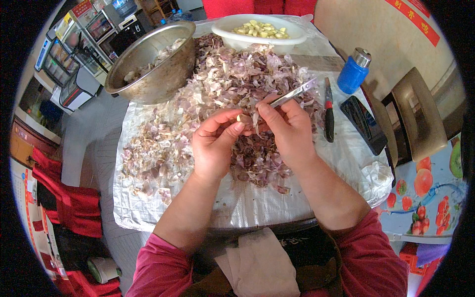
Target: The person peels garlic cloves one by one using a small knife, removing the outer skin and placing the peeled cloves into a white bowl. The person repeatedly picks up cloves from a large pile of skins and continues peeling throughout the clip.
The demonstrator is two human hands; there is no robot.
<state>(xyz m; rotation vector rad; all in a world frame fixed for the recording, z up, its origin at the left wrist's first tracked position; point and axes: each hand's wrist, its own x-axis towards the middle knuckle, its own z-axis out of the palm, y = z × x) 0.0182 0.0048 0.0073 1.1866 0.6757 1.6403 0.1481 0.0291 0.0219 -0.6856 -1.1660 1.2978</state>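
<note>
My left hand [215,143] pinches a garlic clove [243,119] between thumb and fingers; its cut end shows pale. My right hand [291,130] is close beside it and holds a small metal blade [293,92] that points up and to the right, while its thumb and forefinger grip a strip of skin [256,120] at the clove. Both hands are above a large heap of purplish garlic skins [237,81]. Beyond the heap, peeled cloves [261,29] lie in a white plastic basin [222,31]. A worn metal basin [163,81] at the back left holds unpeeled garlic [169,52].
White plastic sheeting [259,208] covers the table. Right of the heap lie a knife with a black handle [328,124], a blue bottle with a metal cap [352,74] and a black phone [363,124]. A brown chair [423,115] stands beyond the right edge.
</note>
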